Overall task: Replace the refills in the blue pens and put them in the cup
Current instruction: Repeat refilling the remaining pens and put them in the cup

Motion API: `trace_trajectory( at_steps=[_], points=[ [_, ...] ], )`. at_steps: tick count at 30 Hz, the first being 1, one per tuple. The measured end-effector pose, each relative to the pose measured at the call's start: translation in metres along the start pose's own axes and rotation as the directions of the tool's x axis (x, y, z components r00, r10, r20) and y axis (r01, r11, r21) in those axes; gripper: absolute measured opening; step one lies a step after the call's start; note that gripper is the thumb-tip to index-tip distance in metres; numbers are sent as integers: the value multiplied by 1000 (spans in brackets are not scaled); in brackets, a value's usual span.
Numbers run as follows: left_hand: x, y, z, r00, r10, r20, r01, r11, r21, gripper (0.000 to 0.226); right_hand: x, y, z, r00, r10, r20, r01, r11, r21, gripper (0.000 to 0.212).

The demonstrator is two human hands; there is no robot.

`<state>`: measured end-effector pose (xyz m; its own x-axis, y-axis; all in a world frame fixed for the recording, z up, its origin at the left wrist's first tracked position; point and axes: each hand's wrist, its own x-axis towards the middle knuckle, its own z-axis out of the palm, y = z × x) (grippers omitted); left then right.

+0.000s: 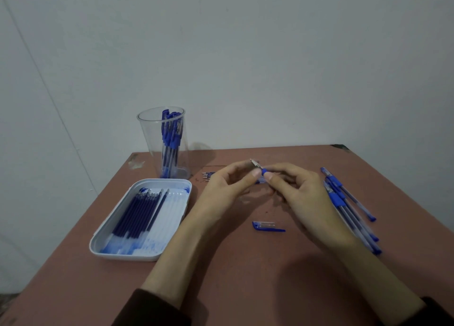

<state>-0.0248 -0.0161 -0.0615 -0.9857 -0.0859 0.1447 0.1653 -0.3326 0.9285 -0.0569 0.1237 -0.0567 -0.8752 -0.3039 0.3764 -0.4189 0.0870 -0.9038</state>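
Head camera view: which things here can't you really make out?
- Head view, pen pinched between left hand and right hand: fingers hide its barrel, so any refill inside is unseen.
- Head view, pens in the cup: they overlap, count unclear.
- Head view, thin pieces beyond the left hand: half hidden by it, too small to identify.
- Head view, loose pens: partly under the right wrist.

Light is running dim & flat w/ a cool bluish cast over the grey wall [270,55]. A soft shadow is lying on the table [233,264], lower centre; a faint one is showing right of the cup [149,141]. Wide-angle lens is bowing the frame edges. The blue pen [264,171] at centre is looking soft.
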Motion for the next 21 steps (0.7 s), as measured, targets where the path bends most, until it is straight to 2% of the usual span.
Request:
trace_trajectory(
  at_steps=[2,5,7,8,11,13,16,21],
  points=[
    [-1,-2,-6,1000,-17,3,15,956,295,18,0,2,-1,997,-54,-62,46,992,-117,13],
    [3,-3,-20,972,-176,157,15,711,703,23,1,7,-2,986,-90,-138,62,978,-198,11],
    [2,-3,-23,951,-226,210,-50,557,829,26,3,11,-4,981,-112,-161,68,963,-261,11],
    [1,-4,-22,949,-217,228,-85,521,849,25,4,13,-4,978,-124,-169,71,954,-290,11],
    [1,-4,-21,973,-95,211,-122,565,816,14,4,14,-6,964,-185,-191,105,925,-364,11],
    [5,-3,-24,995,36,91,-93,636,766,8,2,12,-7,959,-224,-176,131,894,-429,13],
    [9,-2,-27,990,131,-44,-74,768,636,20,1,10,-9,957,-271,-99,172,812,-559,17],
    [11,0,-29,980,190,-57,-106,746,657,26,0,11,-10,963,-270,-21,190,728,-659,16]
  ],
)
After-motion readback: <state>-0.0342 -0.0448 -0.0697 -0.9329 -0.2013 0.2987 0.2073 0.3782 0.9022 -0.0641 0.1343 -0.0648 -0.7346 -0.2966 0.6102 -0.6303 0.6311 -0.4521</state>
